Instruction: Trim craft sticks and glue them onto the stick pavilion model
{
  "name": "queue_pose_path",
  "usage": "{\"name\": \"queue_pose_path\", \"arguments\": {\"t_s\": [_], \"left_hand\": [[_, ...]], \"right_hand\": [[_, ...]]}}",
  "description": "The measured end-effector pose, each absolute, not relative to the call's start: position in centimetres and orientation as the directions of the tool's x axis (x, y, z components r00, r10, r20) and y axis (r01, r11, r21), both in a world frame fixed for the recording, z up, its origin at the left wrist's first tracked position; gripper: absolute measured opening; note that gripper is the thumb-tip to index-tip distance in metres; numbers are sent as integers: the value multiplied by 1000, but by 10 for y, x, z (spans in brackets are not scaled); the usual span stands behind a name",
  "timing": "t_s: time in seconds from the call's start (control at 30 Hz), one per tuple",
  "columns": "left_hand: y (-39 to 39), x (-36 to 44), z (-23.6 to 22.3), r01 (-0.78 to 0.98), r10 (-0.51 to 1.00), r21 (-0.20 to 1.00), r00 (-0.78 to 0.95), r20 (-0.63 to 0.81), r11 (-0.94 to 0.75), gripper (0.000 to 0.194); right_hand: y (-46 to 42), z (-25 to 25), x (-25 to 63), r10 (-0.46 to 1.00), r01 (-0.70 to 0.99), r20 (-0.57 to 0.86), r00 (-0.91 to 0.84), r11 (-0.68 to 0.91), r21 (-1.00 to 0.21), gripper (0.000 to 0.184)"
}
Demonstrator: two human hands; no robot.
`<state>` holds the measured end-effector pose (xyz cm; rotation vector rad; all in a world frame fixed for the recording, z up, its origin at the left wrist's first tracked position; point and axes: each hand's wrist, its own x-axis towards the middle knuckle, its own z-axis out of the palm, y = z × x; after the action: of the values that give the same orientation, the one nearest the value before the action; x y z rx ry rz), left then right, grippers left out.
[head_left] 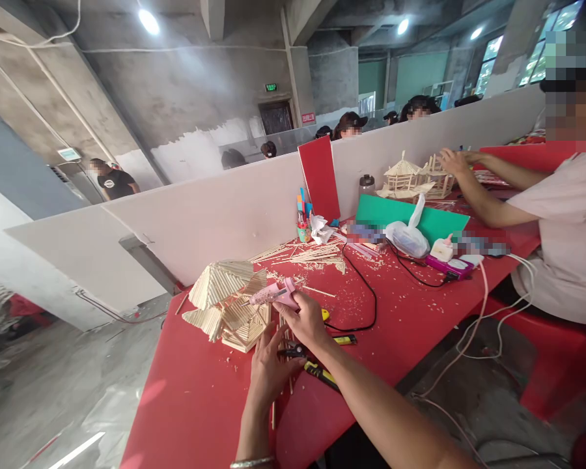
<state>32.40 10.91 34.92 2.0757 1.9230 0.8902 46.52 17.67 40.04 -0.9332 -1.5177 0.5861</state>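
Observation:
My right hand (308, 320) is closed round a pink glue gun (275, 294), whose nozzle points left at a small house model of wooden sticks (228, 303) on the red table (195, 397). The gun's black cord (366, 293) runs back across the table. My left hand (269, 370) rests on the table just below the model, fingers stretched toward loose sticks, holding nothing I can make out. Yellow-and-black pliers (321, 373) lie beside it.
A pile of wooden sticks (306, 254), a pen cup (303, 225), a red board (319, 177), a green sheet (410, 218) and a white plastic bag (408, 236) lie further back. A person at the right works on another stick model (410, 177). A grey divider (254, 208) borders the table.

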Motion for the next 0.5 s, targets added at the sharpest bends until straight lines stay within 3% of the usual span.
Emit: {"name": "queue_pose_path", "arguments": {"t_s": [0.1,0.23,0.37,0.5], "left_hand": [[105,318,353,776,967,603,40,250,-188,71],[98,319,352,750,959,624,50,277,-219,68],[97,328,356,811,953,544,51,299,-214,52],[106,339,363,876,957,439,80,279,-201,54]], "right_hand": [[177,401,466,818,180,575,2,565,-805,36],[176,403,468,806,136,591,-35,590,-796,37],[176,404,468,798,150,600,-54,601,-785,41],[179,407,473,801,167,594,-72,597,-785,44]]}}
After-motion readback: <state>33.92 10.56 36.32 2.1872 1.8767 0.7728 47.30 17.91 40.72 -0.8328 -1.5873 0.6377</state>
